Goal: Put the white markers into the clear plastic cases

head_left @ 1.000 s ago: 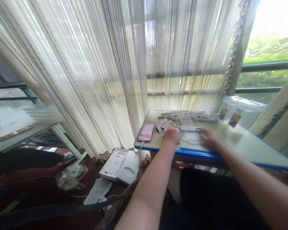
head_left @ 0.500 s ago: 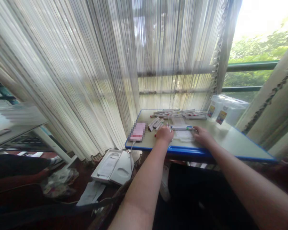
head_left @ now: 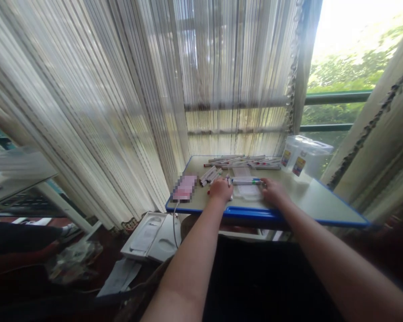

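Note:
My left hand (head_left: 221, 188) is closed at the front of the small table (head_left: 309, 201), with its fingers round a white marker. My right hand (head_left: 271, 191) pinches the right ends of a pair of white markers with blue and green ends (head_left: 246, 180), which lie level over a clear plastic case (head_left: 249, 192). The left ends of this pair reach close to my left fingers. Behind the hands a long heap of white markers (head_left: 255, 162) lies along the back of the table. A smaller group of markers (head_left: 208, 175) is left of the case.
Two clear plastic boxes with labels (head_left: 305, 156) stand at the table's back right. A pink phone-like object (head_left: 185, 188) with a cable lies at the left edge. An open white box (head_left: 146, 237) and a plastic bag (head_left: 74, 261) are on the floor at the left.
The whole view has shifted, so the table and both hands appear slightly further left. Both hands keep nearly the same places over the table.

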The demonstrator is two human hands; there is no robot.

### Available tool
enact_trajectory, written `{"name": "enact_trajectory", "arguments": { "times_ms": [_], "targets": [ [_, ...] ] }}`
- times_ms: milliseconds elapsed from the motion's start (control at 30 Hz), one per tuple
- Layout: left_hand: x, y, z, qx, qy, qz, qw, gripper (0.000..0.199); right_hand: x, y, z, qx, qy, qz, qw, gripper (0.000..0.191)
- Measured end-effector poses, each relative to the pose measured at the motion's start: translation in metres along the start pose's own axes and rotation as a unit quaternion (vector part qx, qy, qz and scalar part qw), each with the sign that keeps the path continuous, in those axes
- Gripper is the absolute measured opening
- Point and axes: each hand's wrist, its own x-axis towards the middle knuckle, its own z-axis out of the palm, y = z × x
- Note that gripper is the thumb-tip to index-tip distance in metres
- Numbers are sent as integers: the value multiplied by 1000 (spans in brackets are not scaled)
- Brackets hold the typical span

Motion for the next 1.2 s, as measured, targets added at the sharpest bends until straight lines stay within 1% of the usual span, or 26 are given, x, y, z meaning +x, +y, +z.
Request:
{"name": "enact_trajectory", "arguments": {
  "times_ms": [100,300,767,1000,1200],
  "targets": [
    [-1,-2,0,-5,3,3,1000,29,1,-2,1,-2,0,-8,1000,53],
    [1,-3,-1,-7,25,1,1000,32,2,-3,2,-9,9,-8,1000,51],
    [-6,-6,-2,-27,2,7,1000,28,-2,-6,-2,-35,-9,-17,999,52],
    [-7,-6,-3,-22,7,13,1000,28,-2,-10,-1,-38,4,-9,999,49],
    [-5,-5,-2,-22,22,3,1000,25,-2,-12,-3,-25,-3,-13,1000,49]
  ]
}}
